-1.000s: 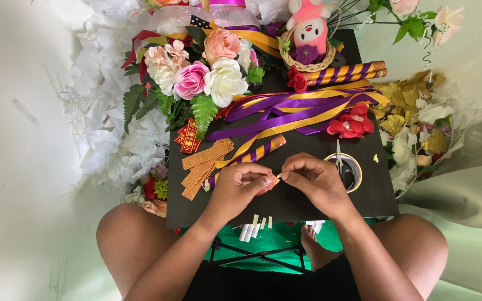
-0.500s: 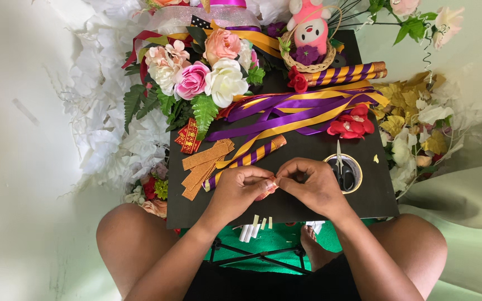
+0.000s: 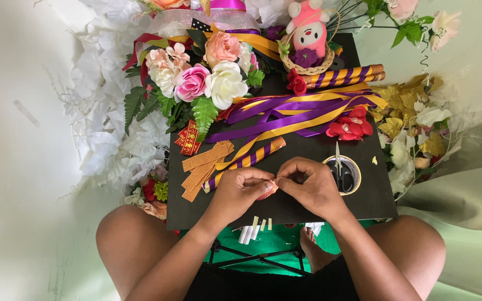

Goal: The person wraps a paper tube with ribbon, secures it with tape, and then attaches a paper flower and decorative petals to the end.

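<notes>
My left hand point(image 3: 241, 192) and my right hand point(image 3: 311, 187) meet over the near edge of a black board point(image 3: 375, 192). Their fingertips pinch a small orange strip point(image 3: 270, 188) between them, and most of that strip is hidden by my fingers. Just left of my left hand lies a purple-and-gold striped stick point(image 3: 246, 161) beside several flat orange glitter strips point(image 3: 205, 164). Right of my right hand, small scissors point(image 3: 340, 170) rest inside a tape roll point(image 3: 357, 167).
Purple and gold ribbons point(image 3: 297, 114) cross the board's middle. A bouquet of pink, white and peach flowers point(image 3: 207, 78) fills the far left, a pink plush doll in a basket point(image 3: 309, 39) the far side. Red flowers point(image 3: 351, 124), yellow leaves point(image 3: 408, 111); white slips point(image 3: 250, 231) near my knees.
My hands have drawn closer together, fingertips now touching around the small strip, and the white end seen between them a second ago is now hidden.
</notes>
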